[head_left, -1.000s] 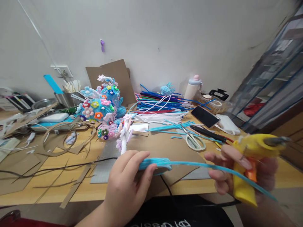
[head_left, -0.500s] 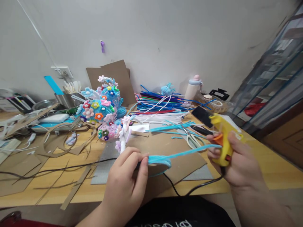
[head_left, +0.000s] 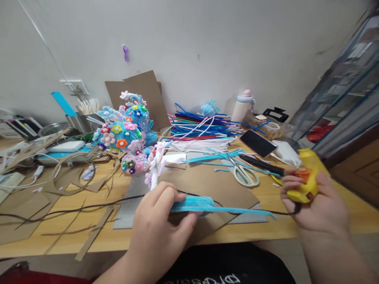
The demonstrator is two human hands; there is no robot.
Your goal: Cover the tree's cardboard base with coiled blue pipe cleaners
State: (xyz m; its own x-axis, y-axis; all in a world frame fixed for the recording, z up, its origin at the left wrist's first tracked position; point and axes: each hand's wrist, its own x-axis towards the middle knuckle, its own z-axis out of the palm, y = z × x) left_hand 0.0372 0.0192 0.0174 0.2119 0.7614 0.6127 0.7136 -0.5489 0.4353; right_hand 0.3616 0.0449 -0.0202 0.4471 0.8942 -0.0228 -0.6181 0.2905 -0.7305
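Observation:
My left hand (head_left: 160, 225) pinches a piece wrapped in light blue pipe cleaners (head_left: 197, 202), fingers over the top and thumb below. One loose light blue pipe cleaner (head_left: 245, 211) sticks out from it to the right, its tip slightly bent down. A yellow hot glue gun (head_left: 315, 173) with an orange trigger is gripped in my right hand (head_left: 322, 215), off to the right and apart from the wrapped piece. Just behind my left hand rises a white stem with pastel flowers (head_left: 155, 165); whether it joins the held piece I cannot tell.
Green-handled scissors (head_left: 245, 176), a phone (head_left: 258, 142) and a white power bank (head_left: 286, 153) lie behind. Bundled pipe cleaners (head_left: 195, 126) and a flower-covered blue craft (head_left: 122, 134) stand near the wall. The black cord (head_left: 100, 203) crosses the table over cardboard scraps.
My right hand has moved right with the glue gun, away from the loose pipe cleaner. That strand now droops free, and the wrapped piece has tilted in my left hand.

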